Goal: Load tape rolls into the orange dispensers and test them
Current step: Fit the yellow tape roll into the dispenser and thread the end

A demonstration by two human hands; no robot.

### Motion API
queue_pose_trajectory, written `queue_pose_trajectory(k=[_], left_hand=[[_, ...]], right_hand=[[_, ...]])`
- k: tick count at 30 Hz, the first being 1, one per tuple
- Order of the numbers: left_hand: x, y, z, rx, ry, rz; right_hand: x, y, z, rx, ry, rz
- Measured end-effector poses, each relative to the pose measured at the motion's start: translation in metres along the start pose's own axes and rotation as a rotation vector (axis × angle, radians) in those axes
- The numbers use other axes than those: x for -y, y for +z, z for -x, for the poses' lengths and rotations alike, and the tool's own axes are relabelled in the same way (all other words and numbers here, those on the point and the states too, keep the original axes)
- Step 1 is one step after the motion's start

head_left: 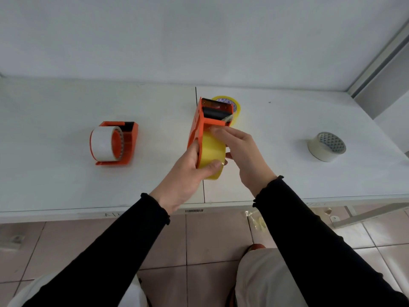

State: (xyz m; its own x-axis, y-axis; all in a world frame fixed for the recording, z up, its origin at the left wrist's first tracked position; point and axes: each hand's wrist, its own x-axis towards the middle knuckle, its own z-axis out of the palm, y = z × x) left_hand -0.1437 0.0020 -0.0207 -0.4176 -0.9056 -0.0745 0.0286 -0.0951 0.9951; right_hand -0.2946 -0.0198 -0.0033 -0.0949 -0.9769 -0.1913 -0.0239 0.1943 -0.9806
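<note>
I hold an orange dispenser [199,124] above the middle of the white table [55,180]. A yellow tape roll [211,151] sits in it. My left hand [188,173] grips the dispenser and roll from the left, thumb on the roll's near face. My right hand [241,151] is at the roll's right side, fingertips on the tape just below the black roller and toothed blade. A second orange dispenser [126,142] lies on the table at left, loaded with a white tape roll [104,142].
Another yellow roll [235,105] lies behind the held dispenser, partly hidden. A white roll [326,146] lies at the table's right. A seam runs down the tabletop's middle. The wall is behind; tiled floor and my knees are below the front edge.
</note>
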Motion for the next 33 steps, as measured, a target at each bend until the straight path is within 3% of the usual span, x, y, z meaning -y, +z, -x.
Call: queue_pose_trajectory(k=[5,11,14,16,18,20,22,25,26,28,30,33], left_hand=[[-0.001,0.009,0.001,-0.021,-0.061,0.035],[-0.003,0.010,-0.001,-0.103,-0.150,0.063],[-0.003,0.011,-0.001,-0.130,-0.183,0.171],[-0.002,0.010,0.000,-0.136,-0.200,0.214],[-0.002,0.006,0.000,-0.087,-0.199,0.213],[-0.003,0.003,0.000,-0.031,-0.211,0.177],[-0.003,0.003,-0.001,-0.015,-0.235,0.169],[-0.003,0.002,-0.001,-0.028,-0.272,0.325],[-0.003,0.002,0.000,-0.028,-0.273,0.378],[-0.003,0.002,0.001,-0.005,-0.247,0.390],[-0.003,0.002,0.002,0.011,-0.222,0.288],[-0.001,0.001,0.002,-0.020,-0.215,0.151]], right_hand=[[-0.004,0.000,0.001,-0.113,-0.053,-0.045],[-0.006,-0.012,-0.005,-0.356,-0.322,0.779],[-0.004,-0.014,-0.005,-0.421,-0.410,0.964],[-0.004,-0.013,-0.007,-0.328,-0.401,0.741],[-0.001,-0.015,-0.009,-0.179,-0.254,0.311],[0.003,-0.022,-0.008,-0.083,-0.104,0.099],[0.000,-0.025,-0.007,-0.134,-0.153,0.254],[-0.005,-0.025,-0.005,-0.337,-0.408,0.937],[-0.004,-0.024,-0.005,-0.335,-0.441,0.945],[-0.002,-0.029,-0.008,-0.233,-0.400,0.690],[0.000,-0.036,-0.010,-0.133,-0.299,0.463],[0.001,-0.039,-0.006,-0.027,-0.248,0.391]])
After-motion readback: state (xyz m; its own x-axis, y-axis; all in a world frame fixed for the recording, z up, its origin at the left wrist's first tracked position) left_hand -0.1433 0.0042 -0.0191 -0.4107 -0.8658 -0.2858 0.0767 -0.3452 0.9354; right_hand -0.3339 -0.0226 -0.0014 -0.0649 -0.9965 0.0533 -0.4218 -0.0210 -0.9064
